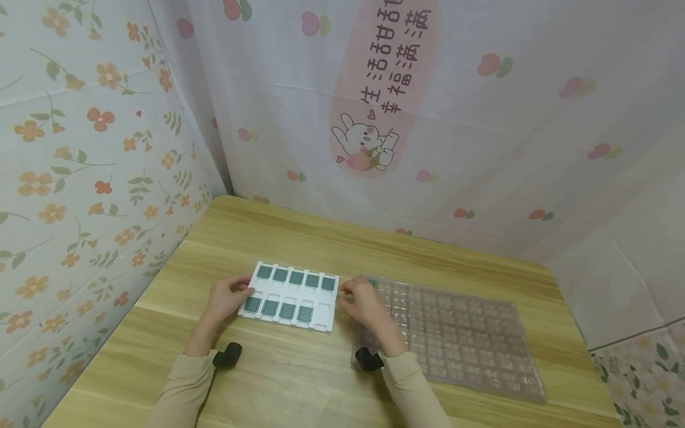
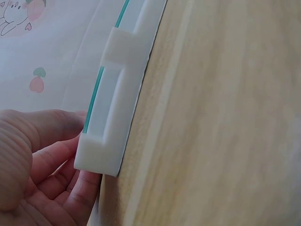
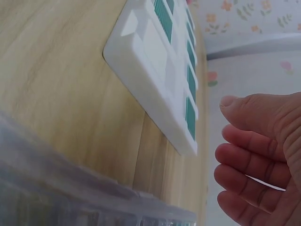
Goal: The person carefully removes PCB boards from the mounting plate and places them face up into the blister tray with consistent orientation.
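Nine square green chips [image 1: 296,277] sit in a rectangular white plastic tray [image 1: 291,290]; the left hand [image 1: 227,295] pinches its edge, the right hand [image 1: 366,300], loosely curved, hovers just beside it.

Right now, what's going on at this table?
A person's left hand pinches the left edge of a white tray on the table. Green squares fill every slot except the near right corner one. The right hand is beside the tray's right edge, holding nothing. A larger clear plastic tray lies to the right.
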`<state>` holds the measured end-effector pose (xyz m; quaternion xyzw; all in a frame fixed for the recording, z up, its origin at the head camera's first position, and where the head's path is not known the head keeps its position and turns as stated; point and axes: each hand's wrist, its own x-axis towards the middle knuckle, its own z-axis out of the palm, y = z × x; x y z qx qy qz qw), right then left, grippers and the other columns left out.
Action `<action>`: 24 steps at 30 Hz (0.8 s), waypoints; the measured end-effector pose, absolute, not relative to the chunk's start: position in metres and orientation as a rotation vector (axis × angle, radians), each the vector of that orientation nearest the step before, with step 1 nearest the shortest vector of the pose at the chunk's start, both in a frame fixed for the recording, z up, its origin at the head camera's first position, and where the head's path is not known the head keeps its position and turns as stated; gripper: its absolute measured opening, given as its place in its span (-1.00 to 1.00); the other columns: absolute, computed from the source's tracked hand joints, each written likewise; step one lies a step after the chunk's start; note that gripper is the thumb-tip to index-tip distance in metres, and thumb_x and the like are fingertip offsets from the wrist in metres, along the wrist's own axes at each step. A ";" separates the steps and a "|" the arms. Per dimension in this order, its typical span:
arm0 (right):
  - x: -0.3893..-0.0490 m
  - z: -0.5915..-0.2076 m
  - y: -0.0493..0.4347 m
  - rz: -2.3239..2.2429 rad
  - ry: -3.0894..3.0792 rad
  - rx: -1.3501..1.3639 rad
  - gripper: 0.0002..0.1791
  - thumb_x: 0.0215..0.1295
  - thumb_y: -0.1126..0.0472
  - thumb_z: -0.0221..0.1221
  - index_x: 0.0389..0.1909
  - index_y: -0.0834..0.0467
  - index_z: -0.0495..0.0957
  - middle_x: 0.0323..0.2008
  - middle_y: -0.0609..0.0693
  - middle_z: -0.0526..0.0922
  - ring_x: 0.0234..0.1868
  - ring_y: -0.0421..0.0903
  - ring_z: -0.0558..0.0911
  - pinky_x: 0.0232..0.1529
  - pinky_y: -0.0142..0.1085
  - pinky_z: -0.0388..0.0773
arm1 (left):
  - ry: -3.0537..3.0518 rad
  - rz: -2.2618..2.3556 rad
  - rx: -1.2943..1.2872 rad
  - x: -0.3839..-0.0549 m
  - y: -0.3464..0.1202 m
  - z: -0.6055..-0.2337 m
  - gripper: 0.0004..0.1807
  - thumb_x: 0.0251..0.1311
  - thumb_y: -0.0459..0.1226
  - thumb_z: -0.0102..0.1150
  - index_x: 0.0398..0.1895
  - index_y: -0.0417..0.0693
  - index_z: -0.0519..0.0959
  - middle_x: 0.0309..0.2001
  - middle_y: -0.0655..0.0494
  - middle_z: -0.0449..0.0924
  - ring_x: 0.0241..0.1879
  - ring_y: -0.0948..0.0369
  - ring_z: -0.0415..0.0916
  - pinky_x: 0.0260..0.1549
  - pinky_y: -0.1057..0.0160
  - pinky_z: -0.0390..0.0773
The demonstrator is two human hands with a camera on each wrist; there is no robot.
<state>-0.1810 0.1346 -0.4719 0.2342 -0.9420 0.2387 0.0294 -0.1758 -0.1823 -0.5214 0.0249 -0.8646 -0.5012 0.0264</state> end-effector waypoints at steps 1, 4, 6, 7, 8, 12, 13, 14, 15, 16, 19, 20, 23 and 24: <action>-0.181 -0.472 0.134 0.745 -2.908 0.730 -0.78 0.08 0.24 0.33 -0.24 0.23 0.64 -0.32 0.02 0.59 -0.29 -0.09 0.55 -0.37 -0.37 0.50 | -2.675 -1.548 0.081 -0.176 -0.182 -0.521 -0.64 0.10 -0.45 0.21 -0.01 -0.47 0.51 -0.15 -0.30 0.58 -0.18 -0.02 0.52 -0.31 0.43 0.46; -0.179 -0.473 0.131 0.794 -2.913 0.752 -0.76 0.09 0.24 0.32 -0.23 0.26 0.62 -0.30 0.04 0.60 -0.26 -0.07 0.57 -0.32 -0.34 0.53 | -2.681 -1.546 0.089 -0.176 -0.182 -0.521 -0.64 0.10 -0.45 0.21 -0.01 -0.46 0.52 -0.15 -0.30 0.58 -0.18 -0.02 0.52 -0.30 0.43 0.46; -0.178 -0.474 0.130 0.810 -2.911 0.764 -0.76 0.10 0.24 0.32 -0.22 0.27 0.62 -0.30 0.05 0.60 -0.26 -0.05 0.59 -0.30 -0.31 0.53 | -2.681 -1.545 0.090 -0.176 -0.182 -0.521 -0.64 0.10 -0.45 0.21 -0.01 -0.46 0.52 -0.15 -0.29 0.59 -0.18 -0.01 0.52 -0.31 0.43 0.45; -0.177 -0.475 0.129 0.817 -2.908 0.767 -0.76 0.10 0.24 0.32 -0.23 0.27 0.62 -0.30 0.06 0.60 -0.27 -0.05 0.59 -0.30 -0.30 0.54 | -2.680 -1.546 0.088 -0.176 -0.182 -0.521 -0.64 0.10 -0.45 0.21 -0.01 -0.46 0.52 -0.16 -0.29 0.59 -0.19 -0.01 0.52 -0.31 0.43 0.45; -0.177 -0.476 0.128 0.818 -2.906 0.769 -0.77 0.09 0.24 0.32 -0.24 0.26 0.62 -0.31 0.06 0.61 -0.28 -0.05 0.60 -0.31 -0.30 0.54 | -2.677 -1.546 0.088 -0.176 -0.183 -0.521 -0.64 0.10 -0.45 0.21 -0.01 -0.46 0.52 -0.17 -0.28 0.59 -0.19 -0.01 0.52 -0.32 0.44 0.45; -0.176 -0.479 0.124 0.813 -2.868 0.814 -0.78 0.06 0.25 0.34 -0.29 0.27 0.63 -0.35 0.05 0.59 -0.33 -0.06 0.58 -0.33 -0.33 0.51 | -2.667 -1.548 0.085 -0.176 -0.182 -0.521 -0.64 0.10 -0.45 0.21 -0.02 -0.45 0.52 -0.20 -0.26 0.60 -0.21 0.00 0.52 -0.34 0.45 0.45; -0.176 -0.480 0.123 0.818 -2.857 0.828 -0.78 0.05 0.26 0.34 -0.29 0.28 0.63 -0.36 0.06 0.59 -0.34 -0.06 0.57 -0.33 -0.34 0.51 | -2.666 -1.548 0.083 -0.176 -0.182 -0.520 -0.64 0.10 -0.45 0.21 -0.02 -0.45 0.52 -0.21 -0.26 0.60 -0.22 0.01 0.53 -0.34 0.45 0.45; -0.175 -0.480 0.122 0.824 -2.848 0.842 -0.78 0.04 0.26 0.35 -0.30 0.29 0.63 -0.37 0.06 0.59 -0.35 -0.06 0.57 -0.34 -0.34 0.51 | -2.668 -1.544 0.083 -0.176 -0.182 -0.520 -0.64 0.10 -0.45 0.21 -0.02 -0.45 0.52 -0.21 -0.26 0.60 -0.22 0.01 0.53 -0.34 0.45 0.45; -0.175 -0.481 0.121 0.828 -2.836 0.858 -0.78 0.03 0.27 0.35 -0.30 0.29 0.62 -0.38 0.06 0.59 -0.35 -0.06 0.56 -0.34 -0.34 0.51 | -2.668 -1.543 0.079 -0.175 -0.182 -0.520 -0.64 0.09 -0.45 0.21 -0.02 -0.46 0.52 -0.21 -0.26 0.60 -0.22 0.01 0.53 -0.34 0.45 0.45; -0.175 -0.481 0.120 0.821 -2.830 0.866 -0.78 0.03 0.27 0.35 -0.31 0.29 0.63 -0.38 0.05 0.59 -0.36 -0.06 0.56 -0.35 -0.34 0.50 | -2.670 -1.541 0.079 -0.175 -0.182 -0.520 -0.64 0.09 -0.45 0.22 -0.02 -0.46 0.52 -0.21 -0.26 0.60 -0.22 0.01 0.53 -0.34 0.45 0.45; -0.173 -0.481 0.117 0.808 -2.834 0.883 -0.78 0.03 0.25 0.35 -0.30 0.27 0.63 -0.39 0.05 0.59 -0.36 -0.07 0.56 -0.34 -0.35 0.50 | -2.676 -1.535 0.071 -0.175 -0.182 -0.520 -0.64 0.09 -0.44 0.21 -0.02 -0.46 0.52 -0.21 -0.26 0.60 -0.22 0.02 0.52 -0.34 0.43 0.45; -0.172 -0.482 0.116 0.797 -2.843 0.882 -0.78 0.04 0.23 0.35 -0.30 0.26 0.63 -0.39 0.04 0.59 -0.35 -0.08 0.55 -0.34 -0.35 0.49 | -2.678 -1.530 0.069 -0.175 -0.183 -0.520 -0.64 0.10 -0.44 0.21 -0.02 -0.46 0.52 -0.22 -0.25 0.60 -0.22 0.02 0.52 -0.34 0.43 0.45; -0.171 -0.482 0.113 0.777 -2.848 0.900 -0.78 0.04 0.22 0.35 -0.30 0.25 0.63 -0.39 0.04 0.60 -0.34 -0.09 0.54 -0.33 -0.36 0.49 | -2.678 -1.528 0.069 -0.175 -0.183 -0.520 -0.64 0.10 -0.44 0.21 -0.02 -0.45 0.52 -0.24 -0.23 0.60 -0.23 0.03 0.52 -0.34 0.43 0.45; -0.170 -0.482 0.112 0.772 -2.846 0.903 -0.77 0.04 0.22 0.35 -0.30 0.25 0.64 -0.39 0.03 0.60 -0.34 -0.10 0.54 -0.32 -0.36 0.49 | -2.676 -1.528 0.069 -0.175 -0.183 -0.521 -0.65 0.10 -0.44 0.21 -0.03 -0.45 0.53 -0.24 -0.23 0.61 -0.23 0.03 0.52 -0.34 0.44 0.44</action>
